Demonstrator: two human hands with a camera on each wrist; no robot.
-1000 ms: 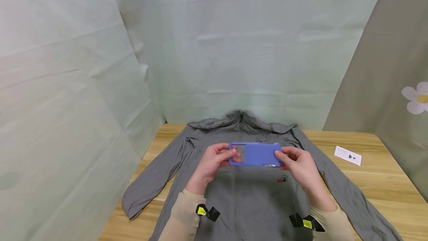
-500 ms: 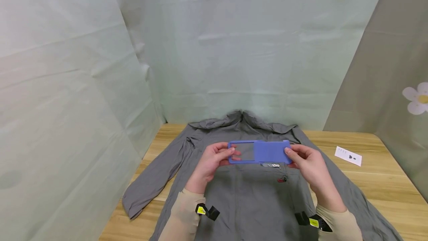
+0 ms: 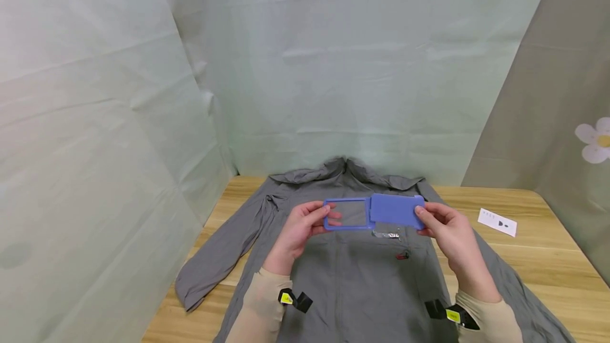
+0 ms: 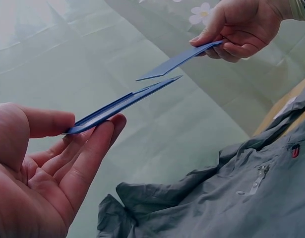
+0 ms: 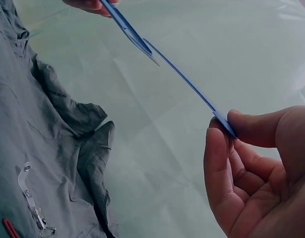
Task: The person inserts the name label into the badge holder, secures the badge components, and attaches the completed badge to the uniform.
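Observation:
In the head view my left hand [image 3: 299, 226] pinches the left end of a blue open frame [image 3: 350, 227], half of an ID badge holder. My right hand [image 3: 447, 226] pinches the right end of the holder's flat blue cover panel [image 3: 393, 209], thumb on top. Both pieces are held up over a grey jacket [image 3: 314, 285] spread flat. A gap shows between the frame [image 4: 117, 106] and the panel [image 4: 177, 61] in the left wrist view. On the jacket's chest lies a clear strap with a metal badge clip [image 3: 387, 235].
The jacket covers most of the wooden table [image 3: 543, 253], its collar at the back edge. A white printed card [image 3: 497, 222] lies on the table at right. Below the clip is a small red piece [image 3: 402, 255] on the jacket. Pale cloth walls [image 3: 343, 68] stand behind and at the sides.
My right hand has moved right, sliding the cover panel out of the frame until the two came apart. My left hand has stayed in place with the frame. The clip has come into fuller view.

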